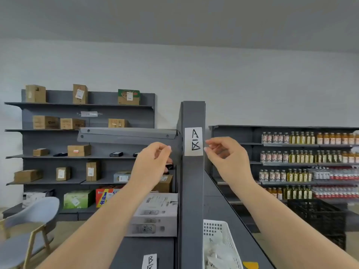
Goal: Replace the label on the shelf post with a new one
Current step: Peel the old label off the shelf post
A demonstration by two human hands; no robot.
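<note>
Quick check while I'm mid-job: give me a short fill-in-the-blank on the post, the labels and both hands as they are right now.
1. The label on the post has the letter ____ at its top.
2. The right hand is beside the label's ____ edge.
3. The left hand is ____ of the post, apart from the label.
4. The white basket sits on the post's ____ side.

Missing words: A; right; left; right

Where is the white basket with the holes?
The white basket is at the bottom of the head view, just right of the grey shelf post, low beneath the right hand and the label marked A.
</note>
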